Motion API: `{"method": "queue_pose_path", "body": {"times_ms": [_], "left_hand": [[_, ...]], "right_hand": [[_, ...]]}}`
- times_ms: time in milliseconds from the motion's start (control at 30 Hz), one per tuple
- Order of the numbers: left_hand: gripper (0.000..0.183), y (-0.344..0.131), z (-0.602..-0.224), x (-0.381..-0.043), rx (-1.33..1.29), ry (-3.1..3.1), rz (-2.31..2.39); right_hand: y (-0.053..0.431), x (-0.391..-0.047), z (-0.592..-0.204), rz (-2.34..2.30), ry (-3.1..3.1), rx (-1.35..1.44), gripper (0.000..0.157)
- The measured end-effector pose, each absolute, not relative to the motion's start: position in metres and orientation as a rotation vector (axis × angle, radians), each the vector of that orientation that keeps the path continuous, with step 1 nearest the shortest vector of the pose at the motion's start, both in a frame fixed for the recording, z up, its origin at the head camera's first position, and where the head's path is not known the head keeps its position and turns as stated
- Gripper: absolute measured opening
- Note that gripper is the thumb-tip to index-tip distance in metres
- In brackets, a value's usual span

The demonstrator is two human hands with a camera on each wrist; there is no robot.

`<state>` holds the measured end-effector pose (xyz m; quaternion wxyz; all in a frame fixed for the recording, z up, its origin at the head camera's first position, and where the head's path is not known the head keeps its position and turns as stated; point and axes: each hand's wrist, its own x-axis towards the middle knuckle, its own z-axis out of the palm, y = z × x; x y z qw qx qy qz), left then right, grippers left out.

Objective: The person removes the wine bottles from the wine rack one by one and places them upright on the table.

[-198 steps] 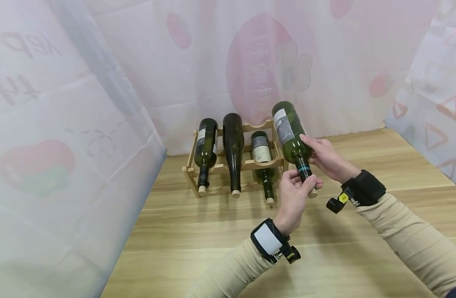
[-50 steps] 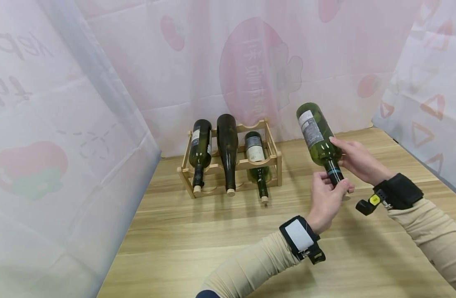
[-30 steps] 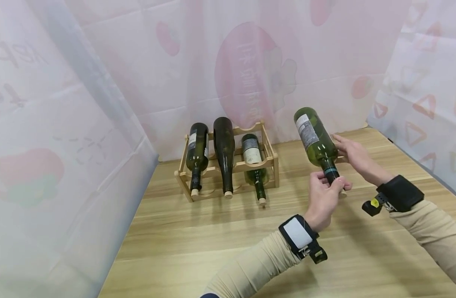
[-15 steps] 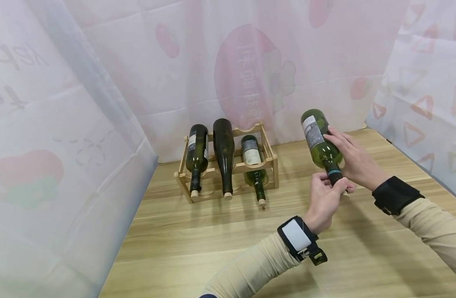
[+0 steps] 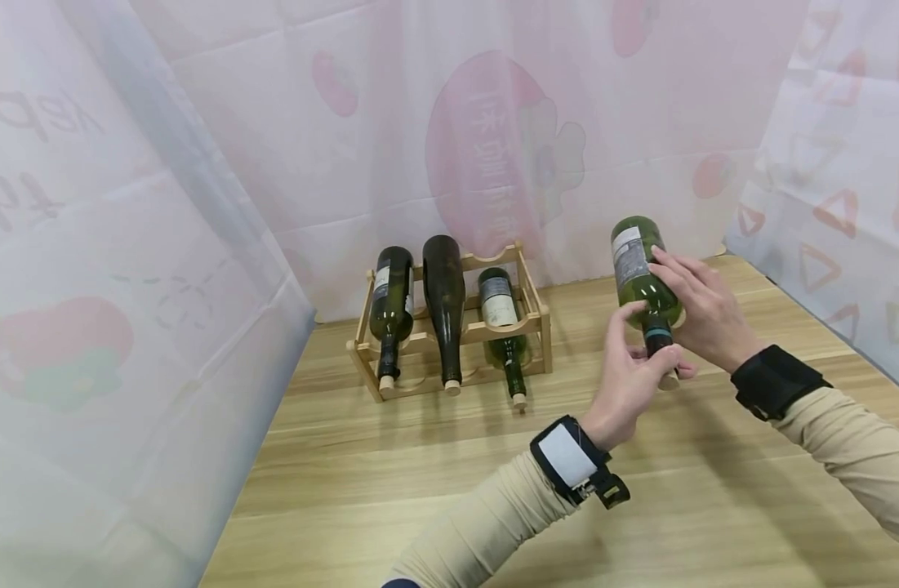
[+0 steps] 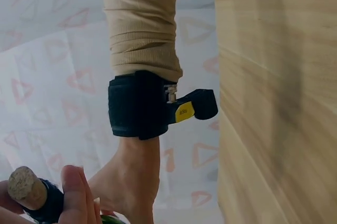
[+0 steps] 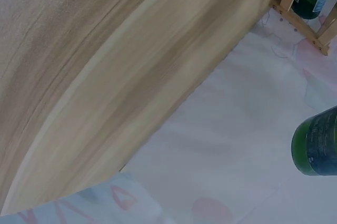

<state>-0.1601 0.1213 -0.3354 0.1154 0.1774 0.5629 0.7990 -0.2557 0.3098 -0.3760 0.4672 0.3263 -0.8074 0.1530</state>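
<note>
A green wine bottle (image 5: 643, 286) with a grey-and-white label is held above the table, right of the rack, its corked neck slanting down toward me. My left hand (image 5: 625, 380) grips the neck near the cork (image 6: 27, 188), which shows close up in the left wrist view. My right hand (image 5: 709, 310) holds the bottle's body from the right side, fingers over the label's edge. In the right wrist view only the base end of the bottle (image 7: 318, 145) shows at the right edge, and the hand is out of sight.
A two-tier wooden wine rack (image 5: 486, 331) stands against the curtain. On its top lie a labelled bottle (image 5: 393, 298) and a dark bottle (image 5: 443, 294); a third bottle (image 5: 499, 302) lies lower at right. Printed curtains (image 5: 376, 147) enclose the wooden table (image 5: 331, 490).
The bottle has moved away from the rack to the right. Over the last half second it has turned more upright in view, and my left forefinger has extended up along its shoulder.
</note>
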Motion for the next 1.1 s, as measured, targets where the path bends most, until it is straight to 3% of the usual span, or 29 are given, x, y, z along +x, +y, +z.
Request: {"method": "queue_pose_path", "body": {"times_ms": [100, 167, 333, 600, 967, 1100], "left_hand": [[0.033, 0.115, -0.33, -0.165, 0.638, 1.64, 2.297], [0.027, 0.112, -0.326, -0.169, 0.677, 1.605, 2.29], [0.028, 0.106, -0.312, -0.184, 0.667, 1.521, 2.281], [0.053, 0.096, -0.296, -0.209, 0.798, 1.483, 2.104], [0.037, 0.102, -0.29, -0.226, 1.094, 1.867, 2.032], [0.029, 0.106, -0.282, -0.231, 1.115, 2.105, 1.961]], "right_hand": [[0.308, -0.255, -0.374, 0.406, -1.969, 0.78, 0.069], [0.307, -0.255, -0.373, 0.435, -1.956, 0.768, 0.065], [0.304, -0.253, -0.371, 0.521, -1.929, 0.745, 0.081], [0.301, -0.248, -0.368, 0.637, -1.966, 0.65, 0.091], [0.3, -0.246, -0.365, 0.762, -1.98, 0.556, 0.09], [0.296, -0.244, -0.363, 0.79, -2.006, 0.521, 0.078]]}}
